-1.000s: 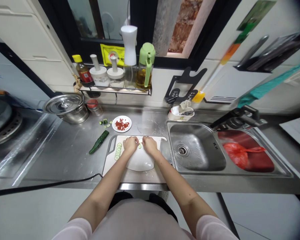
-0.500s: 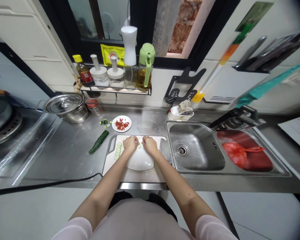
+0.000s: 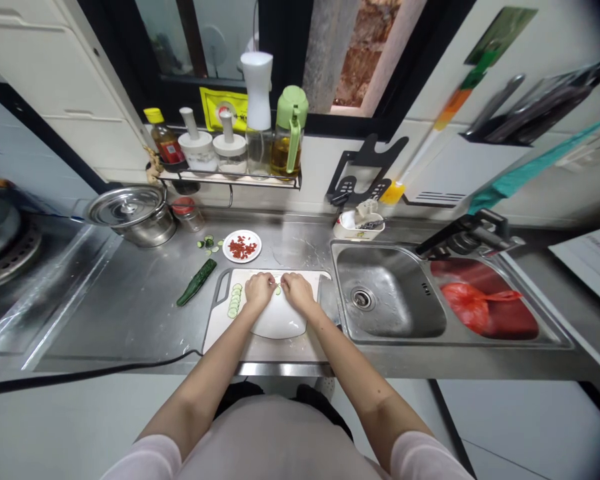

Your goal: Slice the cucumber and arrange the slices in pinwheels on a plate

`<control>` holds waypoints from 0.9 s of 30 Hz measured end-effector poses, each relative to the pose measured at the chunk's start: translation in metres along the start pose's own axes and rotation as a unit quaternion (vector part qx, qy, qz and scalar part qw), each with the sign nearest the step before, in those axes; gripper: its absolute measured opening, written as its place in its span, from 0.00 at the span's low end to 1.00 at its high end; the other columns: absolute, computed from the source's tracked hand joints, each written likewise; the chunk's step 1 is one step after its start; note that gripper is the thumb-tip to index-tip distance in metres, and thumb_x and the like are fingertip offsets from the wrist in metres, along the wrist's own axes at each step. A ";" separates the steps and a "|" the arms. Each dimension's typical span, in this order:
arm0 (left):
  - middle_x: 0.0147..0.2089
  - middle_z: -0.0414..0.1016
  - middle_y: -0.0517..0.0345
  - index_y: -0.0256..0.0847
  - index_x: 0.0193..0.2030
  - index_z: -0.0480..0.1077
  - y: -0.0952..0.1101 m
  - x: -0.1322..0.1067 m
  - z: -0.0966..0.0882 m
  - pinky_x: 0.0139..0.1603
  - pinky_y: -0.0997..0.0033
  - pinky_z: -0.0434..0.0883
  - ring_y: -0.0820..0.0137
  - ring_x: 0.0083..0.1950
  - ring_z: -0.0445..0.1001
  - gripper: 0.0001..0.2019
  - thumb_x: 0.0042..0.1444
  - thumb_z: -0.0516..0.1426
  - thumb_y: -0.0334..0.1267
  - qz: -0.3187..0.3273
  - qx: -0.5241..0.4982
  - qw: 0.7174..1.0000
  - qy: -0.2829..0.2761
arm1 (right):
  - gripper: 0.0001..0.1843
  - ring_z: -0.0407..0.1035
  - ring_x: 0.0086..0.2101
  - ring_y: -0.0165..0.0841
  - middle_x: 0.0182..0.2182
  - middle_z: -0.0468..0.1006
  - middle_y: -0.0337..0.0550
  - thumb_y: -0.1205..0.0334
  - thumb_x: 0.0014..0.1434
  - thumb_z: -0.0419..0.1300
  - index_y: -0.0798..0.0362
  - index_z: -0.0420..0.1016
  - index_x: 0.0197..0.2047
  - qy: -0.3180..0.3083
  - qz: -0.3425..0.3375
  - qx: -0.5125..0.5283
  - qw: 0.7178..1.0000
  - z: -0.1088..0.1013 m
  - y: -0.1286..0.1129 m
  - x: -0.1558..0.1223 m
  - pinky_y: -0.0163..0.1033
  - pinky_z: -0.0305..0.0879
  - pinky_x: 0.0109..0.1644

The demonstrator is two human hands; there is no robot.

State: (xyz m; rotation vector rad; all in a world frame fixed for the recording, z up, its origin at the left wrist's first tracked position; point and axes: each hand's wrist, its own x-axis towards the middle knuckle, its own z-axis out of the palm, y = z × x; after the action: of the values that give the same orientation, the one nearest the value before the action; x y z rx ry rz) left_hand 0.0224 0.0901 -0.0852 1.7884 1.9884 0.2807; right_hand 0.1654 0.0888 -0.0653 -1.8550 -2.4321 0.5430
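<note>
My left hand [image 3: 260, 290] and my right hand [image 3: 299, 291] meet over the far part of a white plate [image 3: 279, 323]. Both have their fingers bent and pinched at small pale-green cucumber slices; the fingertips partly hide them. One cucumber slice [image 3: 279, 291] shows on the plate between the hands. Under the plate lies a white cutting board [image 3: 220, 327] with a grey handle. Left of my left hand, a row of overlapping cucumber slices [image 3: 235, 301] rests on the board. A broad grey knife blade [image 3: 331, 300] lies along the board's right edge.
A dark green cucumber piece [image 3: 197, 283] lies left of the board. Behind are cucumber scraps [image 3: 209, 244] and a small plate [image 3: 230, 255] of chopped red bits. A sink [image 3: 395, 327] is on the right, a lidded pot [image 3: 150, 230] back left. A black cable [image 3: 90, 371] crosses the counter's front edge.
The view has shifted very slightly. Both hands stay over the far part of the plate, with only small finger movement; the fingers of my right hand have drawn slightly inward.
</note>
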 end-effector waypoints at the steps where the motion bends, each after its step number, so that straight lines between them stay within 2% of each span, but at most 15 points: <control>1: 0.43 0.78 0.55 0.47 0.39 0.76 -0.001 -0.001 0.000 0.45 0.67 0.63 0.63 0.47 0.72 0.08 0.56 0.57 0.43 0.003 -0.002 1.000 0.003 | 0.13 0.64 0.46 0.36 0.46 0.75 0.47 0.61 0.67 0.49 0.50 0.73 0.48 0.005 -0.016 0.001 1.000 0.001 0.000 -0.001 0.36 0.56 0.45; 5: 0.43 0.78 0.55 0.46 0.39 0.76 -0.004 -0.003 0.001 0.45 0.67 0.63 0.63 0.47 0.72 0.08 0.57 0.58 0.42 0.012 -0.013 1.000 0.011 | 0.13 0.64 0.46 0.36 0.45 0.75 0.46 0.62 0.67 0.49 0.49 0.73 0.49 0.007 -0.046 -0.002 0.999 0.005 -0.004 -0.001 0.36 0.56 0.45; 15: 0.43 0.76 0.55 0.46 0.41 0.76 -0.007 -0.006 0.001 0.47 0.66 0.63 0.63 0.48 0.70 0.07 0.57 0.59 0.41 0.028 -0.016 0.999 0.031 | 0.13 0.64 0.46 0.37 0.45 0.75 0.46 0.63 0.66 0.51 0.49 0.74 0.49 0.003 -0.039 -0.014 0.999 0.009 -0.004 0.000 0.37 0.57 0.46; 22: 0.44 0.75 0.54 0.46 0.42 0.76 -0.007 -0.006 -0.001 0.47 0.67 0.64 0.63 0.49 0.70 0.07 0.59 0.57 0.38 0.021 -0.030 0.999 0.040 | 0.14 0.65 0.47 0.37 0.46 0.76 0.46 0.63 0.66 0.51 0.49 0.74 0.50 0.034 -0.012 0.021 0.999 0.012 0.000 0.000 0.36 0.58 0.45; 27: 0.43 0.75 0.54 0.46 0.40 0.75 -0.004 -0.008 0.000 0.47 0.66 0.64 0.62 0.48 0.70 0.06 0.58 0.58 0.40 0.025 -0.034 0.998 0.050 | 0.14 0.66 0.45 0.36 0.45 0.77 0.46 0.63 0.66 0.49 0.50 0.74 0.48 0.084 0.009 0.070 0.994 0.013 0.005 -0.002 0.36 0.59 0.47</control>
State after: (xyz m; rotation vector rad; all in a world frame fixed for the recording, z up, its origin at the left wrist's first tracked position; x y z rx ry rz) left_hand 0.0190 0.0817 -0.0852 1.8154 1.9787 0.4559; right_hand 0.1671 0.0848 -0.0786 -1.7902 -2.2131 0.5198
